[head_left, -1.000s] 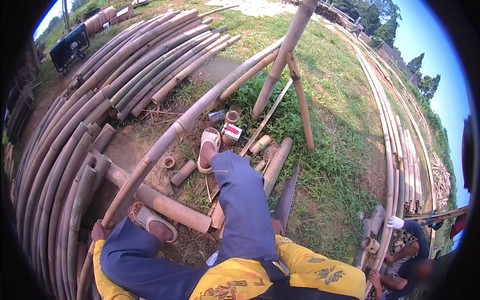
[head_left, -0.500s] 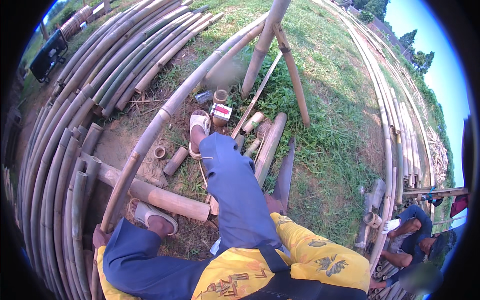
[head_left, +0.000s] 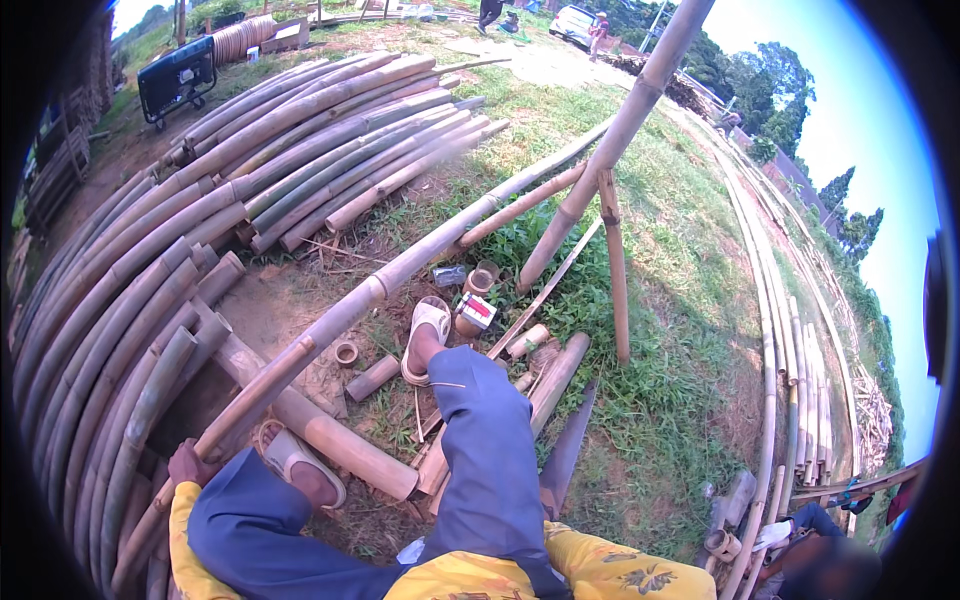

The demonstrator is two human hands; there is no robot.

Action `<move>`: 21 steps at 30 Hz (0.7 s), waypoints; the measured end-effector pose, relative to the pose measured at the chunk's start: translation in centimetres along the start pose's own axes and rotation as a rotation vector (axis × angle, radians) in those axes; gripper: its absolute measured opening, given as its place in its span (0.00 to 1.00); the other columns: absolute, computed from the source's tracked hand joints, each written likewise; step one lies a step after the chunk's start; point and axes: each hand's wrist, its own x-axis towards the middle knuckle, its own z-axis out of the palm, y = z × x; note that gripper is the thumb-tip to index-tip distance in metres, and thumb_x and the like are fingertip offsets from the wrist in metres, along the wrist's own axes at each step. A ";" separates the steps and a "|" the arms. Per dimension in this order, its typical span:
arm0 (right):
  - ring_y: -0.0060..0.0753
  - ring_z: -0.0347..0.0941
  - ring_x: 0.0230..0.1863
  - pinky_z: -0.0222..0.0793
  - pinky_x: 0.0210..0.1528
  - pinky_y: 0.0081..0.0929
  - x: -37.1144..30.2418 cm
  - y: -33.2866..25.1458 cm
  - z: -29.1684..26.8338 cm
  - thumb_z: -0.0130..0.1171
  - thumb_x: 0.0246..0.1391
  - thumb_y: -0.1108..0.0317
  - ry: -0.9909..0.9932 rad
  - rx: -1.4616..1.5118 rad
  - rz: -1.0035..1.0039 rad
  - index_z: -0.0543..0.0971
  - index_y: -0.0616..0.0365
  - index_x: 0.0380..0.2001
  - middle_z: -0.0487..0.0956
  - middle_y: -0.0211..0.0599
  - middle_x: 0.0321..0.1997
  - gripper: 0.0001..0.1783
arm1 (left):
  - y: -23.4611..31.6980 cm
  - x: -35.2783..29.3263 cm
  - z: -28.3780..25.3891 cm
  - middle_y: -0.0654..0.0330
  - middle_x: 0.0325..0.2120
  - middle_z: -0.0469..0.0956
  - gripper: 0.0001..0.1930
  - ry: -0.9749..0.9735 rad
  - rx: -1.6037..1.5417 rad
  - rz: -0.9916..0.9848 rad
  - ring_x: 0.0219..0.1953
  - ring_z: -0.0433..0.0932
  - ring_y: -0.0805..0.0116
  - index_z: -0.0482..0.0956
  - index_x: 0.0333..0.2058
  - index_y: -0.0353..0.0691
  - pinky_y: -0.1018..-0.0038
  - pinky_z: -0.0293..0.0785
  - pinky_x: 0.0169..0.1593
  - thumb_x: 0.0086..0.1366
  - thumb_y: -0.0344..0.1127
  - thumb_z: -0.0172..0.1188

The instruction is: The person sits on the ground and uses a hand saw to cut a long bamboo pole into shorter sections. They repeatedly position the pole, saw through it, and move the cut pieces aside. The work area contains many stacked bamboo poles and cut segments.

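My left hand (head_left: 188, 464) is wrapped around the near end of a long bamboo pole (head_left: 377, 288). This pole slants away to the upper right, reaching an upright frame of bamboo legs (head_left: 597, 180). Beyond my right thigh, my right hand (head_left: 548, 503) shows only as a small patch at the lower end of a handsaw (head_left: 571, 440); it appears closed there, with the fingers mostly hidden. The saw's wide, dark blade points up and away. Beside the blade lies a split-looking bamboo length (head_left: 560, 380). A thick bamboo log (head_left: 345, 440) crosses in front of my left foot.
Stacked bamboo poles (head_left: 300, 140) fill the left side. Near my right foot are a bamboo cup (head_left: 481, 278), a red-and-white box (head_left: 477, 311) and short bamboo cuts (head_left: 373, 379). A co-worker's gloved hand (head_left: 772, 535) touches long poles at right. A generator (head_left: 178, 78) stands far left.
My view has tilted upward, so the ground things sit lower and distant vehicles and people show. My left hand keeps its hold on the pole. The co-worker appears lower at right.
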 end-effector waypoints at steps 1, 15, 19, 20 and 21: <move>0.63 0.81 0.41 0.76 0.44 0.54 -0.2 -0.1 0.0 0.51 0.60 0.66 -0.004 -0.001 -0.004 0.77 0.58 0.42 0.84 0.54 0.40 0.11 | -0.2 0.1 0.1 0.49 0.45 0.83 0.37 -0.003 0.007 -0.001 0.49 0.82 0.47 0.80 0.48 0.41 0.56 0.79 0.54 0.39 0.52 0.78; 0.63 0.82 0.40 0.76 0.44 0.54 -2.4 0.9 -3.9 0.53 0.59 0.66 0.033 -0.034 -0.097 0.77 0.60 0.42 0.84 0.55 0.39 0.11 | -1.8 1.8 2.5 0.50 0.45 0.83 0.37 0.002 0.019 0.004 0.49 0.82 0.50 0.80 0.47 0.43 0.57 0.78 0.54 0.37 0.53 0.79; 0.63 0.82 0.40 0.77 0.43 0.54 -3.1 -0.1 -8.1 0.53 0.59 0.66 0.122 -0.038 -0.122 0.77 0.60 0.42 0.84 0.55 0.39 0.12 | -1.6 2.2 2.9 0.51 0.45 0.83 0.38 0.007 0.050 0.025 0.50 0.82 0.51 0.80 0.47 0.43 0.57 0.78 0.55 0.38 0.56 0.79; 0.62 0.81 0.39 0.76 0.43 0.53 -3.6 -0.2 -10.0 0.55 0.58 0.67 0.185 0.016 -0.060 0.78 0.60 0.42 0.84 0.55 0.37 0.12 | -1.3 2.3 3.3 0.51 0.44 0.83 0.38 0.002 0.053 0.036 0.49 0.82 0.50 0.80 0.47 0.43 0.57 0.78 0.55 0.38 0.56 0.79; 0.61 0.81 0.37 0.76 0.42 0.52 -3.9 -0.9 -11.8 0.57 0.57 0.67 0.242 0.075 -0.004 0.78 0.61 0.41 0.84 0.54 0.36 0.12 | -1.4 2.2 3.5 0.51 0.44 0.83 0.38 -0.002 0.062 0.041 0.49 0.82 0.50 0.80 0.47 0.43 0.57 0.78 0.54 0.38 0.57 0.79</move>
